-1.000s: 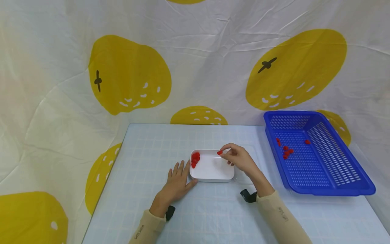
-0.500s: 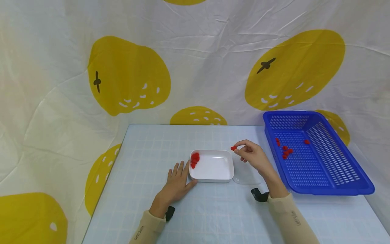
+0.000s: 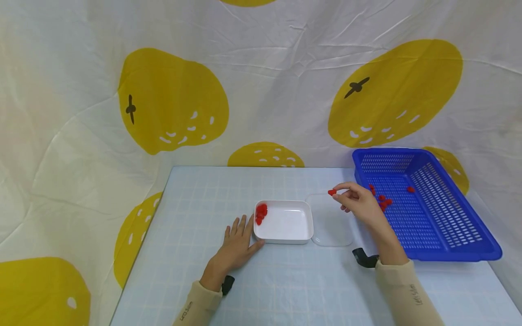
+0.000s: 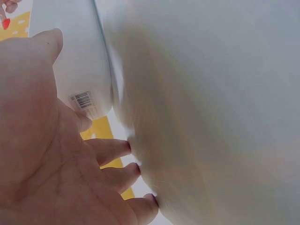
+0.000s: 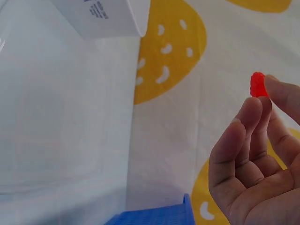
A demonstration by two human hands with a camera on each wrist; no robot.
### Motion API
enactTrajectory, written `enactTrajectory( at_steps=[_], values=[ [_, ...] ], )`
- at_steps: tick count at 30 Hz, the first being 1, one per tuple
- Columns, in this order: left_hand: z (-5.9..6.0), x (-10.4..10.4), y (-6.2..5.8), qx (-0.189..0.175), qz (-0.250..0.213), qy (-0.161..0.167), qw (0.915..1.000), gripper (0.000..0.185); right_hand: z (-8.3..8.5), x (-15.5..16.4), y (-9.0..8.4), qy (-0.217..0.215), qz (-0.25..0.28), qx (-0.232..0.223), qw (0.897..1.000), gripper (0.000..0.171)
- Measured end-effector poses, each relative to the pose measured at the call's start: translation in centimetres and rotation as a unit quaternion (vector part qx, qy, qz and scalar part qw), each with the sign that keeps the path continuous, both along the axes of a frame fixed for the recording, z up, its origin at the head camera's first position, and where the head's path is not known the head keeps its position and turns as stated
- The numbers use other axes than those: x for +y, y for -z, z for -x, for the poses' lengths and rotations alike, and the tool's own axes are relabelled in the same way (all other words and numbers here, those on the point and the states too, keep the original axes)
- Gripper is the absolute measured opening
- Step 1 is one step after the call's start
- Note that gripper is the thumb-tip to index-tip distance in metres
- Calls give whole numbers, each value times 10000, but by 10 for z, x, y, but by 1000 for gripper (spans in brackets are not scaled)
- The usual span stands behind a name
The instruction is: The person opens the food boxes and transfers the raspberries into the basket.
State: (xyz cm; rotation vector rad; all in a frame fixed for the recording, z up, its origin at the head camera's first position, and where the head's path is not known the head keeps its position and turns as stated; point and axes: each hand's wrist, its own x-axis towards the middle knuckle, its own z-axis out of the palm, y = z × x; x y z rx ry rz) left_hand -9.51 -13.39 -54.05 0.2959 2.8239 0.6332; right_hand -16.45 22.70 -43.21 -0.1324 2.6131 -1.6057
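My right hand [image 3: 359, 203] pinches a small, bumpy red raspberry [image 5: 257, 85] between thumb and fingertips. In the head view it hovers over the far right part of the clear lid [image 3: 332, 226], close to the blue basket's left rim. My left hand [image 3: 235, 248] lies with spread, straight fingers on the table, its thumb and index finger touching the left side of the white container [image 3: 289, 226]. Several raspberries [image 3: 260, 213] sit clustered along that container's left wall. The left wrist view shows the palm [image 4: 61, 154] beside the container's labelled side.
A blue perforated basket [image 3: 432, 226] stands on the right; several raspberries [image 3: 383, 203] lie at its left side and another red piece [image 3: 410, 189] lies further right, my right forearm covering part of its rim. Behind the table [image 3: 204, 190] hangs a fruit-print cloth [image 3: 281, 90].
My right hand has moved right with the raspberry, from above the white container, across the clear lid, to the basket's edge. The left hand stays put.
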Motion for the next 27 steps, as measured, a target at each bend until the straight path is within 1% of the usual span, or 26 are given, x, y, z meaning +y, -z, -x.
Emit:
enactTrajectory(
  at_steps=[2,6,8,20,27],
  values=[
    [0,0,0,4,4,8,10000,90,-1,6,-4,55,-48,64,10000,34],
    [0,0,1,2,37,11,10000,90,-2,19,-13,183,-307,172,9992,35],
    [0,0,1,4,60,11,10000,90,-2,26,-18,263,-381,135,9988,37],
    [-2,0,-4,-30,16,63,10000,90,-2,69,-33,712,-447,87,9964,39],
    [-2,0,-3,-44,27,39,10000,90,0,90,-35,763,-442,-4,9961,40]
  ],
)
